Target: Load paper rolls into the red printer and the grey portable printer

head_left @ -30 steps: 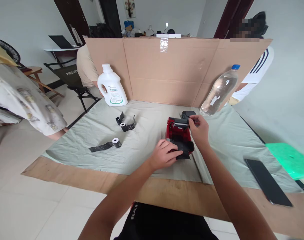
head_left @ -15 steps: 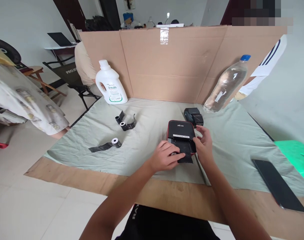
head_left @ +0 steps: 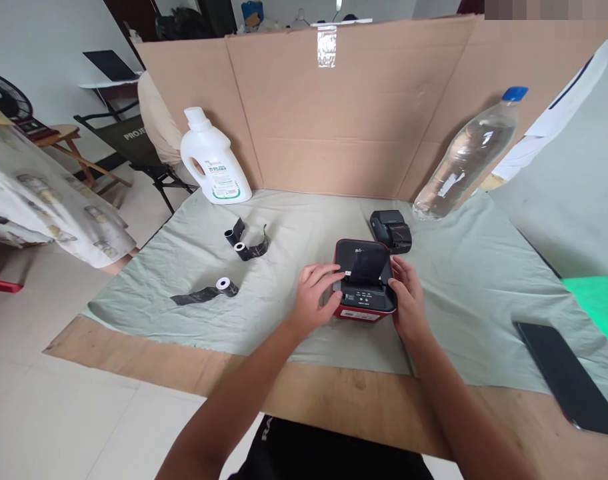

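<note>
The table (head_left: 357,390) holds three black rolls (head_left: 227,287), two compact devices (head_left: 365,297), two bottles (head_left: 217,163) and one phone (head_left: 567,377).

I am recording the printer (head_left: 364,314) as showing a black top and red sides. I am logging the cap (head_left: 515,94) as blue, the jug (head_left: 217,143) as white with green print, the cloth (head_left: 279,293) as pale grey-green, the cardboard (head_left: 334,110) as brown.

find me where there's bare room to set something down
Bare cloth lies between the black rolls and the left hand, and between the right hand and the phone. It's crowded around the printer: hands at both sides, dark device close behind.
</note>
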{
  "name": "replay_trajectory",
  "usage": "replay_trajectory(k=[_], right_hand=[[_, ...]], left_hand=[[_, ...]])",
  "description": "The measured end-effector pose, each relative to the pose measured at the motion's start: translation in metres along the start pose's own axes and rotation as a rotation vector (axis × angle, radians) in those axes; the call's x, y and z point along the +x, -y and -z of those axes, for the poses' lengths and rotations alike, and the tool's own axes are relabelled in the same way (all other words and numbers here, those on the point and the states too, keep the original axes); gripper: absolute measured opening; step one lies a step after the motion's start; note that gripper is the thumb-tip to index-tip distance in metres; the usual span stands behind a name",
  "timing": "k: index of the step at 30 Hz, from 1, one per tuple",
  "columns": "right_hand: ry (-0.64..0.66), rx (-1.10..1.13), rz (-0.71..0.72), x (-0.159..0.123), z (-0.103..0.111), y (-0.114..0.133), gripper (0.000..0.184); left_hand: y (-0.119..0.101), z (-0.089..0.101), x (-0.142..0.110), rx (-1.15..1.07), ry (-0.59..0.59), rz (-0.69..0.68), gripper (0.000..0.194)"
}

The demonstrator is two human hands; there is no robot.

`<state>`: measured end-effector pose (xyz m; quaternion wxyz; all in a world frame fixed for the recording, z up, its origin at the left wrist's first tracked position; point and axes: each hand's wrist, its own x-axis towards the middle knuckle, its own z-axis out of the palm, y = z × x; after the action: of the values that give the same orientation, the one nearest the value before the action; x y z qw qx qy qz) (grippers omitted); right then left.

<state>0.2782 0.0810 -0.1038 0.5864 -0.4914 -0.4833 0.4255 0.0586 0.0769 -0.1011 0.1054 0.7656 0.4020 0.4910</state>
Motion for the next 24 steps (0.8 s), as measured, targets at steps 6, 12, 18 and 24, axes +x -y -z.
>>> replay_trajectory(k=[6, 12, 18, 24], right_hand=[[0.002, -0.032, 0.019, 0.002, -0.001, 0.002, 0.046], [-0.066, 0.094, 0.009, 0.001, -0.003, -0.003, 0.042], [-0.112, 0.177, -0.071, -0.002, -0.003, -0.014, 0.04], [-0.114, 0.212, -0.124, 0.001, -0.003, -0.009, 0.042]], left_hand=[[0.01, -0.012, 0.004, -0.051, -0.013, 0.015, 0.027], [0.011, -0.012, 0.004, -0.1, -0.04, 0.022, 0.025], [0.004, -0.007, -0.001, -0.178, -0.038, 0.075, 0.026], [0.0, -0.008, 0.006, -0.31, -0.029, 0.167, 0.024]])
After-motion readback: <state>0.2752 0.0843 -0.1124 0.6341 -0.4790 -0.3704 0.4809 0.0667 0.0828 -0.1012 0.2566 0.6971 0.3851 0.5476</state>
